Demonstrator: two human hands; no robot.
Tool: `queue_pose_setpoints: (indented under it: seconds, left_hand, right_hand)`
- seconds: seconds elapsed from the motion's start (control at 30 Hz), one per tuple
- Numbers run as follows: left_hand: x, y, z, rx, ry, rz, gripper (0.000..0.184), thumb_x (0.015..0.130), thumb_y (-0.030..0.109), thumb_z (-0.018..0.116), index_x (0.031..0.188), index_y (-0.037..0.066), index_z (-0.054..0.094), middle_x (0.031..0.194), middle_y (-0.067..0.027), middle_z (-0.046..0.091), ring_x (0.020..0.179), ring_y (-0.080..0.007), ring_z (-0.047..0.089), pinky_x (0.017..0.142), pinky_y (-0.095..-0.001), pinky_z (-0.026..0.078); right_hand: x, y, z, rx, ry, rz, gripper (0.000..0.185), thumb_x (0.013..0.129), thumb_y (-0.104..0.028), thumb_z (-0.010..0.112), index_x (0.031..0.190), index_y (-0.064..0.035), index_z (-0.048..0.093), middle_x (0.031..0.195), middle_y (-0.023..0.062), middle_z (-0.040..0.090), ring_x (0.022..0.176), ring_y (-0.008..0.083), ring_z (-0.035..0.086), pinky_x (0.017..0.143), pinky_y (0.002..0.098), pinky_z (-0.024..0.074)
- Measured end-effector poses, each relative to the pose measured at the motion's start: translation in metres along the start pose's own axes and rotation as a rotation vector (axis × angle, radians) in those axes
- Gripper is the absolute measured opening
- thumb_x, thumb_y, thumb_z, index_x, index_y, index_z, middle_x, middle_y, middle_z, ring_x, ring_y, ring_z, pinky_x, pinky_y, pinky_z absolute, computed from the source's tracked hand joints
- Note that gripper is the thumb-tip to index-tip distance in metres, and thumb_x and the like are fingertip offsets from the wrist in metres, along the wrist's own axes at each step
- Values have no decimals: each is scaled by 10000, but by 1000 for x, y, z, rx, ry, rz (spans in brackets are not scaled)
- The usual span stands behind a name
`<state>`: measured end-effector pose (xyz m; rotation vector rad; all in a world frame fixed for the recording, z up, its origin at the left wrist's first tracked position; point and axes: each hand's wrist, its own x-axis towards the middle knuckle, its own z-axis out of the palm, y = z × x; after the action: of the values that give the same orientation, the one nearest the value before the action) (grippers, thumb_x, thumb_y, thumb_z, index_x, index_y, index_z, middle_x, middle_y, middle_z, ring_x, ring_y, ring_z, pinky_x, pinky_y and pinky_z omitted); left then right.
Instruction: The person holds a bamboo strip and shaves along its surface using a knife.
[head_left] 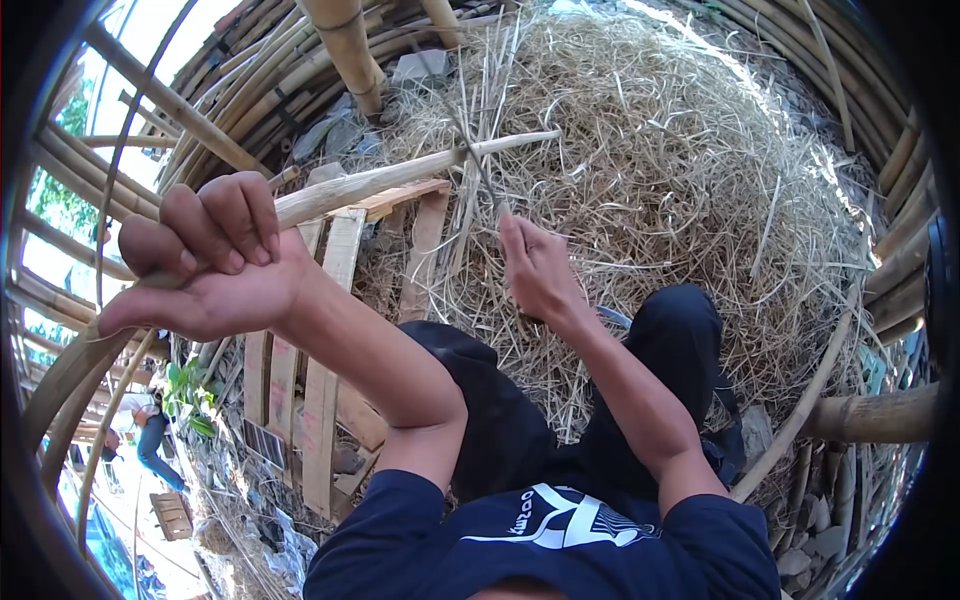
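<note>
tangled, curly shavings (650, 200) beneath a pale, tapering pole (370, 184) in left hand (215, 255)

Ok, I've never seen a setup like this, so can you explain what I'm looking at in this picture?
There is no machine here, only a person's two bare hands. The single picture comes from a camera worn on the head, looking forward and down, so the wearer's dark-blue printed shirt appears at the bottom.

The left hand grips a long pale wooden stick. The right hand holds a thin dark blade-like tool that crosses the stick in this view; whether they touch I can't tell.

On the ground lies a large heap of dry, straw-coloured strips, with flat pale wooden boards to the left.
</note>
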<state>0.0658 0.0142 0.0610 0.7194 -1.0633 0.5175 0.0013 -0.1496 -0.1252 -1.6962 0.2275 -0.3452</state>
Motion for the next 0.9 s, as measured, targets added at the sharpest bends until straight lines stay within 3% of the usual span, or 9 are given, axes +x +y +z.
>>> queue_pose_setpoints:
  seconds: [0.07, 0.13, 0.2, 0.27, 0.47, 0.57, 0.73, 0.8, 0.9]
  left_hand:
    - [0, -1, 1, -15, -11, 2, 604, 837, 713, 281, 605, 156, 301, 452, 26, 224, 348, -63, 108, 319, -191, 130]
    - [-1, -1, 1, -20, -21, -2, 605, 837, 714, 285, 606, 155, 301, 450, 25, 227, 345, -63, 112, 320, -192, 132]
    - [-2, -2, 3, -74, -46, -10, 606, 840, 712, 277, 609, 152, 302, 450, 24, 227, 345, -63, 111, 319, -197, 135]
    - [-3, 1, 1, 7, -16, -8, 607, 840, 712, 274, 604, 154, 296, 450, 26, 223, 344, -62, 112, 317, -195, 136]
    - [-1, -1, 7, 4, 93, 5, 637, 797, 762, 244, 544, 177, 249, 428, 50, 187, 341, -44, 116, 314, -178, 126]
    - [-2, -2, 6, 78, 110, 13, 643, 800, 760, 253, 546, 169, 260, 431, 46, 188, 344, -45, 114, 318, -180, 119]
    - [-3, -1, -5, 179, 40, 39, 613, 855, 704, 234, 564, 165, 272, 442, 42, 195, 329, -54, 123, 304, -184, 131]
    - [-6, -8, -11, 191, 165, 28, 614, 861, 699, 234, 547, 173, 263, 434, 47, 204, 325, -53, 134, 303, -188, 124]
    - [-1, 2, -16, 176, 170, 22, 620, 861, 698, 245, 540, 168, 257, 430, 45, 194, 332, -50, 122, 311, -189, 119]
  right_hand:
    - [-6, -9, 6, 8, 16, -48, 395, 962, -310, 436, 751, 18, 501, 507, 90, 470, 432, 174, 428, 440, 357, 338]
    - [-10, -12, 9, -78, 28, -350, 407, 975, -315, 416, 733, 4, 485, 505, 22, 400, 458, 89, 359, 421, 291, 286]
    - [-3, 7, 12, -8, 7, -299, 368, 968, -280, 434, 745, 6, 497, 504, 36, 404, 467, 87, 365, 429, 294, 298]
    - [8, 24, 9, -9, 58, -21, 402, 950, -323, 461, 737, 15, 504, 506, 139, 478, 437, 239, 461, 462, 380, 359]
    - [4, 15, 8, -13, 83, 13, 460, 959, -351, 429, 713, 32, 491, 489, 117, 442, 430, 175, 444, 441, 372, 351]
    - [-7, -1, 15, -13, 28, -268, 312, 938, -245, 488, 757, 8, 518, 498, 123, 465, 413, 173, 446, 435, 344, 345]
    - [15, 57, 22, 44, 104, -209, 324, 940, -264, 484, 765, 2, 542, 489, 126, 479, 408, 184, 451, 431, 345, 346]
    - [23, 59, 20, -32, 145, -60, 342, 949, -273, 476, 769, 7, 558, 486, 106, 472, 415, 163, 445, 423, 334, 337]
    - [11, 37, 21, 55, 90, -45, 371, 953, -299, 469, 770, 10, 561, 478, 93, 453, 405, 165, 423, 421, 337, 327]
